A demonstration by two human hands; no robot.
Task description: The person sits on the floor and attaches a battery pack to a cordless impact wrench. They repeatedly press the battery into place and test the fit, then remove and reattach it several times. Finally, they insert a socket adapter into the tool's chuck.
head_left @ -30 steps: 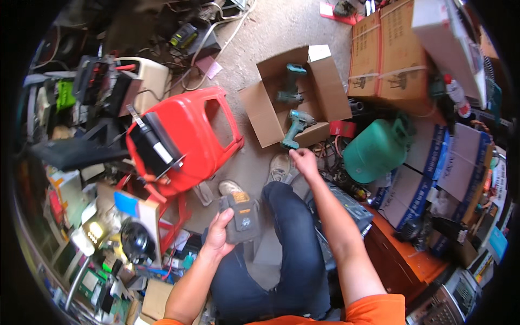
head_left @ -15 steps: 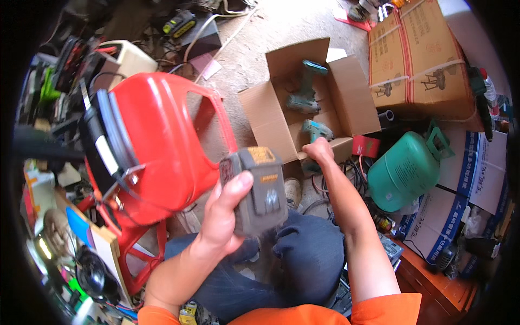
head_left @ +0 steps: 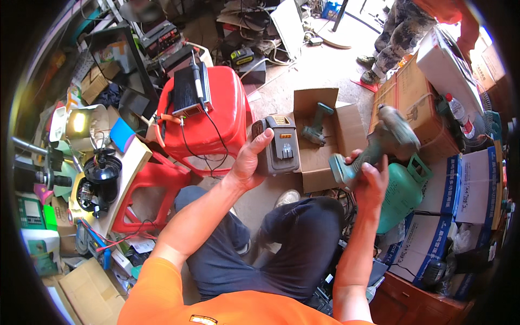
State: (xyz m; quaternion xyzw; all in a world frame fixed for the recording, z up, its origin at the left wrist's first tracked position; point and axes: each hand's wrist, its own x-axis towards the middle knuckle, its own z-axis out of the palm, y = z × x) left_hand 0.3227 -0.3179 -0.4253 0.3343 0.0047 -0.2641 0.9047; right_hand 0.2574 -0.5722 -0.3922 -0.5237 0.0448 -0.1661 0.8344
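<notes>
My left hand (head_left: 250,161) is closed around a dark grey power-tool battery pack (head_left: 281,147), held up in front of my knees. In my right hand (head_left: 372,181) is a worn teal-and-grey cordless drill (head_left: 398,134), gripped by its handle. Its foot points left, toward the battery, with a gap between them. Between and beyond my hands stands an open cardboard box (head_left: 352,123). Another teal cordless drill (head_left: 314,134) lies inside it.
A red plastic stool (head_left: 227,92) at left bears a black device (head_left: 187,92) with cables. To the right are a green gas cylinder (head_left: 398,200), a large carton (head_left: 395,97) and white-and-blue boxes (head_left: 428,238). Another person (head_left: 403,32) stands at far right.
My right hand has lifted the drill out of the cardboard box and brought it up to the right. The battery stays in my left hand. Another person has come into view.
</notes>
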